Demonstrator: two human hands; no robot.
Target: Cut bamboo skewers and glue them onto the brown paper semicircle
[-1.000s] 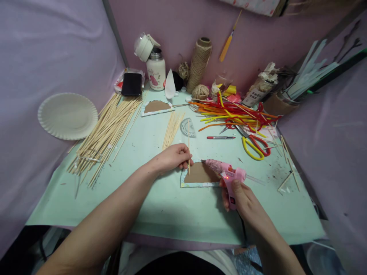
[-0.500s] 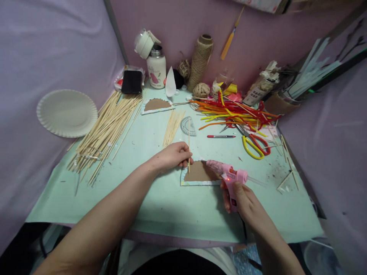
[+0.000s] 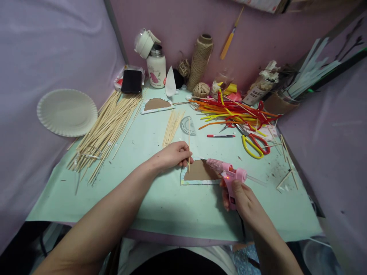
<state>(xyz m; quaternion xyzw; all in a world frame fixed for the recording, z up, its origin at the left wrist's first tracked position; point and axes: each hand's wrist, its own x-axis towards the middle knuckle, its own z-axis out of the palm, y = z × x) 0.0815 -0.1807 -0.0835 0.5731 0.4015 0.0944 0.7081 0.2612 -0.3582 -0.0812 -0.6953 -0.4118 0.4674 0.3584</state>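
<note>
My left hand [image 3: 180, 152] pinches a thin wooden stick [image 3: 189, 143], which runs from the protractor [image 3: 186, 126] down over the left part of a half-round cardboard piece [image 3: 202, 170]. That piece is brown with a pale patterned edging and lies flat on the table. Wrapped round the handle of a pink hot glue gun [image 3: 229, 175] is my right hand [image 3: 239, 194]. The gun's nozzle points left, at the top edge of the cardboard; whether it touches cannot be made out. A red light glows on the gun, and a clear glue stick sticks out of its back.
Loose wooden sticks [image 3: 106, 133] lie at left beside a paper plate [image 3: 67, 112]. A second half-round piece [image 3: 157, 105] is behind. Pipe cleaners [image 3: 237, 109], scissors [image 3: 254, 145] and a red pen [image 3: 220, 136] lie at right. A bottle [image 3: 156, 68] and twine cone [image 3: 200, 61] stand at the back.
</note>
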